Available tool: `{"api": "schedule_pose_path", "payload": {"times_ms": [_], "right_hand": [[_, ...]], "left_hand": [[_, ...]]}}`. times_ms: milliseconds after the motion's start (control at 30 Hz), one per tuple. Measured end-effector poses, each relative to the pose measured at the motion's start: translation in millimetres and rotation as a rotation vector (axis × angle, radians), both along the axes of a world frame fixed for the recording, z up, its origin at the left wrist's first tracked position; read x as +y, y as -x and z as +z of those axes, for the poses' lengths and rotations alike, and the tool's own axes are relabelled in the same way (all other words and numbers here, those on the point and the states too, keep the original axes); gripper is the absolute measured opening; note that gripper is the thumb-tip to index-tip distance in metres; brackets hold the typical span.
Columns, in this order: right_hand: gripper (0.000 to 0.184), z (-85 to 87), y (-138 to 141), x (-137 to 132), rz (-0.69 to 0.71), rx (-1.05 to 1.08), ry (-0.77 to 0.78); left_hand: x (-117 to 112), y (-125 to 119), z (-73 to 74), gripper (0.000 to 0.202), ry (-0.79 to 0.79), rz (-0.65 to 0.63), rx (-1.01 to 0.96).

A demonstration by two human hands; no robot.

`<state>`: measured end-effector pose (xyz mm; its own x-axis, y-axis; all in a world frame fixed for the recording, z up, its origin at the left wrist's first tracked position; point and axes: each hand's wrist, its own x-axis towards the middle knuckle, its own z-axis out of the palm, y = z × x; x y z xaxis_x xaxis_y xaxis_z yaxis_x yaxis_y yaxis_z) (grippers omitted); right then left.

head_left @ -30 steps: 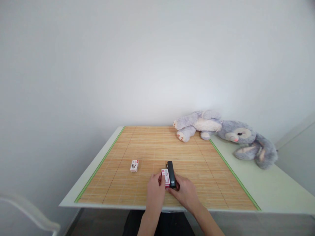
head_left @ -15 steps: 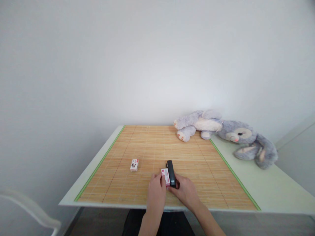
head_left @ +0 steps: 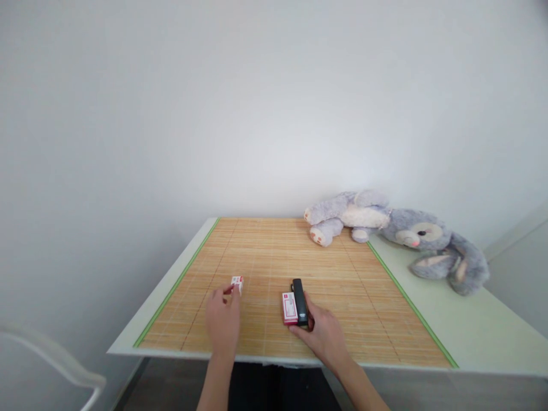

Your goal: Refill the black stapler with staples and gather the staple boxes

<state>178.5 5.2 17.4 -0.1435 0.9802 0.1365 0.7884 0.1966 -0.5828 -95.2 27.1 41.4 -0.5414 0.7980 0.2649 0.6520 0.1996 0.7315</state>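
My left hand (head_left: 223, 319) is over the small white and red box (head_left: 238, 281) on the left of the mat. Its thumb and fingers are apart at the near side of that box, covering part of it. My right hand (head_left: 323, 334) is closed round the near end of a black stapler (head_left: 300, 302), its fingers along the right side. The right thumb reaches across to the near edge of a white and dark-pink box (head_left: 290, 308), which lies flat against the stapler's left side.
A slatted bamboo mat (head_left: 265, 257) with green edging covers much of the white table (head_left: 483, 337). A grey plush rabbit (head_left: 411, 228) lies along the back right, its legs on the mat. A white curved rail (head_left: 55, 362) shows at lower left.
My left hand has let go of the white and dark-pink box and moved left to the small box. My right hand stays at the stapler.
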Motion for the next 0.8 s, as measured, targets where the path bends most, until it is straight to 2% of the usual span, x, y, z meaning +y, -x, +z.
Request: {"api": "schedule_pose_path", "payload": {"times_ms": [33,100,200,300,467,633,800], "right_hand": [[0.081,-1.9,0,0,-0.009,-0.007,0.005],[0.093,-5.6,-1,1,-0.036,-0.026,0.014],[0.101,-6.5,-1,3,-0.044,-0.053,0.029],[0.093,0.4,-1,8,-0.012,-0.078,0.072],[0.086,14.1,0,11,0.03,-0.109,0.121],[0.078,16.9,1,9,0.036,-0.092,0.13],[0.066,18.2,4,8,0.018,-0.102,0.152]], "left_hand": [[5,13,-0.7,0.046,0.015,0.015,-0.016],[17,31,-3.0,0.046,0.084,-0.036,-0.089],[36,36,-8.4,0.042,0.154,-0.135,-0.176],[54,17,-14.6,0.036,0.196,-0.254,-0.271],[76,-33,-23.0,0.04,0.264,-0.451,-0.474],[81,-67,-25.8,0.046,0.306,-0.569,-0.603],[77,-79,-27.1,0.036,0.3,-0.615,-0.611]]}}
